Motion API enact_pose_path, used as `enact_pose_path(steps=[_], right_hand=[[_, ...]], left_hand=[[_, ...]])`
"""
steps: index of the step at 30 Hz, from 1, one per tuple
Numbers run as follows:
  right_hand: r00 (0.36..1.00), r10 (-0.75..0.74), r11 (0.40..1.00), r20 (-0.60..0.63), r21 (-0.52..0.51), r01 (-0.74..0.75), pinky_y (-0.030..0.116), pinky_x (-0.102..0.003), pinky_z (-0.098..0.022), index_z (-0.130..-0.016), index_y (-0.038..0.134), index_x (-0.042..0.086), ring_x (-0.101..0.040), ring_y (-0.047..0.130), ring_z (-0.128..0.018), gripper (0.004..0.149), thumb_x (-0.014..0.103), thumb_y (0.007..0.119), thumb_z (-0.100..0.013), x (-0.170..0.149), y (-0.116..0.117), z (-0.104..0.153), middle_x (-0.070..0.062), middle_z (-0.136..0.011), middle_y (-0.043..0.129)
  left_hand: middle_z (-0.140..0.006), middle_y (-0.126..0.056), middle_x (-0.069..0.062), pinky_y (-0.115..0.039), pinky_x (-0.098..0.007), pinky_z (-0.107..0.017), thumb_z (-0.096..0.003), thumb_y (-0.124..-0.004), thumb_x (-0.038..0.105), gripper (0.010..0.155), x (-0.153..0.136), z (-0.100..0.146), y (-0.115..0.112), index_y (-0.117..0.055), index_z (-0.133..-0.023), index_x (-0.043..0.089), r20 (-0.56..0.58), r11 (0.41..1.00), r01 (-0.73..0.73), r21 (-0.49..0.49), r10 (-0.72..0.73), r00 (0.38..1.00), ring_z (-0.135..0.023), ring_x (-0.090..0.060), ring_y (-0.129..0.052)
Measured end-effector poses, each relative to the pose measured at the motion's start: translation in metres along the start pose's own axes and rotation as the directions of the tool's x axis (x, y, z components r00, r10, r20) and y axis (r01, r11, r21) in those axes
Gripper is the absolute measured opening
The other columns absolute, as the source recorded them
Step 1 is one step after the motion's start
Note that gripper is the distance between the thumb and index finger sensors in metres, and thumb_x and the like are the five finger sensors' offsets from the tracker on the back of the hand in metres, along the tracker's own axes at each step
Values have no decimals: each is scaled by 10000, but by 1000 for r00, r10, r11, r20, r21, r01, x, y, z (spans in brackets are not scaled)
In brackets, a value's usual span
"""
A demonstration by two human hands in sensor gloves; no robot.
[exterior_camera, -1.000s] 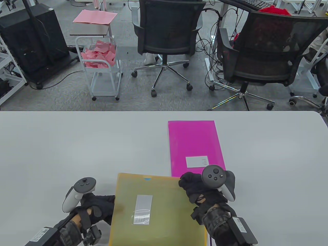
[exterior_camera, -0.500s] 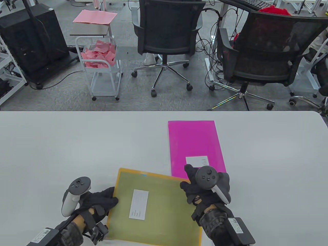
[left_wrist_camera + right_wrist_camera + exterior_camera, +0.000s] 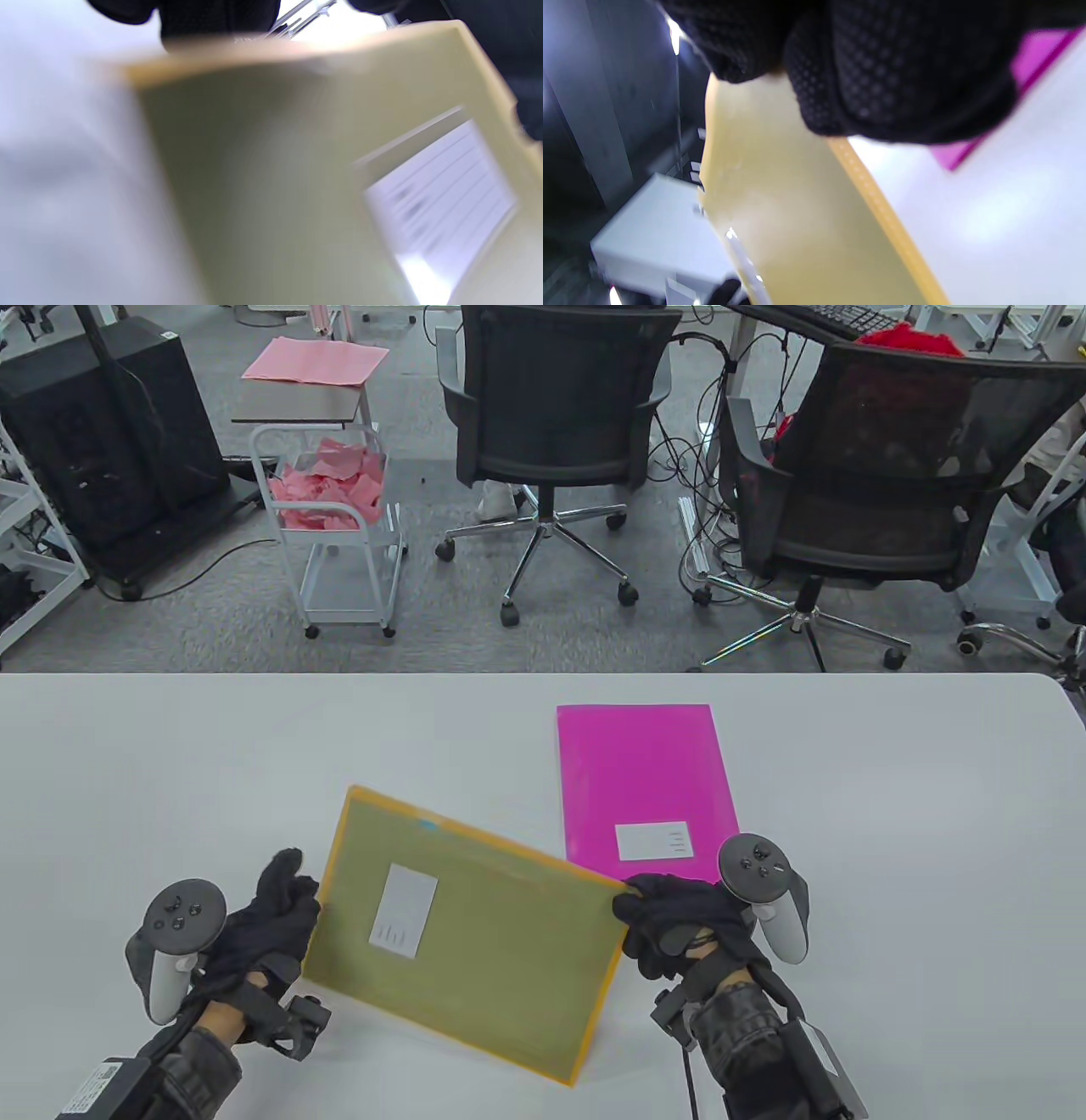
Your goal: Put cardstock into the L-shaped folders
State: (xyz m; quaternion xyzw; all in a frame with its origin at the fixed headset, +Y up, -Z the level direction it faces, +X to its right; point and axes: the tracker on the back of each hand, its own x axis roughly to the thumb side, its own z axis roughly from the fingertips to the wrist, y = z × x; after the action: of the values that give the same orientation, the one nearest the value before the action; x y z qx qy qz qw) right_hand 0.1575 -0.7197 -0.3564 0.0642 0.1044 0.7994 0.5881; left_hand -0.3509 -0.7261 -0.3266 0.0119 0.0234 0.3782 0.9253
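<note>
Left hand [image 3: 254, 929]: the left edge of the yellow folder [image 3: 467, 925] is gripped, the fingers [image 3: 284, 874] rising just beside that edge; in the left wrist view the glove is seen only at the top, behind the folder's rim.

Yellow folder: held between the two hands, tilted and seemingly lifted off the table [image 3: 170, 780], its far left corner highest. An orange border runs around an olive centre, which suggests cardstock already lies inside — this cannot be confirmed.

White label [image 3: 404, 911] on the folder, just right of the left fingers: a few short printed lines are visible, but nothing can be read; in the left wrist view it is blurred.

Right hand [image 3: 679, 920]: the folder's right corner is pinched, fingertips [image 3: 903, 84] clenched over the edge in the right wrist view.

Pink folder [image 3: 645, 789]: flat on the table, just beyond the right hand's fingers. Its label [image 3: 653, 841] is likewise illegible.

Step in hand — judged to be the handling of the yellow folder, either for setting aside or for squaring its contents. The next move would call for a firm hold at both edges while the folder is lowered flat, and then a reach toward the pink folder.
</note>
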Motion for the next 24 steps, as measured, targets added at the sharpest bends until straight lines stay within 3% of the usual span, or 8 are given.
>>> enact_pose_path(steps=[2,3,6,9,11,14,19,24], right_hand=[[991,-132,982,-7,-137,130,855,-320,-34,-685,817,92,-179,990,-94,426,373,781,-366,-9,-11,6,-140,-359,984],[973,-230,945,-21,-242,218,854,-322,-28,-680,816,80,-179,989,-86,427,367,782,-366,-17,-20,10,-145,-350,982],[924,-381,856,-44,-394,335,870,-305,-44,-696,793,77,-157,1000,-107,429,377,769,-389,-36,-33,20,-129,-368,979],[852,-517,748,-86,-529,401,872,-309,-54,-709,776,66,-160,1001,-120,434,371,765,-400,-59,-41,31,-141,-380,969],[812,-561,707,-160,-602,370,872,-310,-47,-710,770,56,-158,1003,-113,438,367,765,-402,-74,-47,36,-140,-376,974],[780,-560,740,-281,-593,318,890,-295,-84,-739,726,45,-140,1014,-161,448,382,740,-444,-92,-55,43,-124,-417,964],[753,-596,720,-279,-600,348,886,-315,-85,-754,707,18,-168,1017,-170,473,375,744,-445,-93,-53,41,-143,-435,965],[762,-554,783,-335,-521,340,894,-321,-126,-796,664,12,-184,1022,-229,504,388,710,-462,-95,-49,35,-154,-499,954]], left_hand=[[-1066,-577,-157,-695,-583,-601,-460,-666,529,788,-3,0,5,-247,-1057,231,17,992,126,6,-126,992,-881,-409,-844],[-1066,-584,-156,-701,-581,-598,-460,-665,539,790,-8,0,5,-252,-1059,230,10,991,135,-8,-135,991,-873,-407,-856],[-1058,-603,-167,-698,-594,-592,-467,-669,481,753,-17,-2,2,-281,-1059,221,-51,998,35,-59,-38,998,-855,-428,-869],[-1052,-620,-174,-696,-600,-589,-469,-670,465,739,-21,-4,0,-301,-1060,219,-81,998,-10,-63,5,997,-849,-437,-871],[-1045,-637,-169,-705,-594,-586,-468,-669,473,738,-21,-4,-2,-307,-1060,221,-76,996,24,-84,-30,997,-841,-429,-885],[-1046,-639,-168,-707,-591,-586,-468,-669,486,746,-20,-4,-6,-304,-1061,220,-73,992,60,-112,-68,995,-840,-428,-887],[-1048,-635,-172,-706,-591,-588,-467,-671,500,758,-21,-4,-9,-295,-1063,220,-80,990,59,-127,-69,994,-837,-430,-890],[-1048,-634,-175,-704,-592,-590,-466,-671,510,758,-20,-3,-9,-307,-1062,214,-91,989,59,-136,-72,993,-840,-432,-888]])
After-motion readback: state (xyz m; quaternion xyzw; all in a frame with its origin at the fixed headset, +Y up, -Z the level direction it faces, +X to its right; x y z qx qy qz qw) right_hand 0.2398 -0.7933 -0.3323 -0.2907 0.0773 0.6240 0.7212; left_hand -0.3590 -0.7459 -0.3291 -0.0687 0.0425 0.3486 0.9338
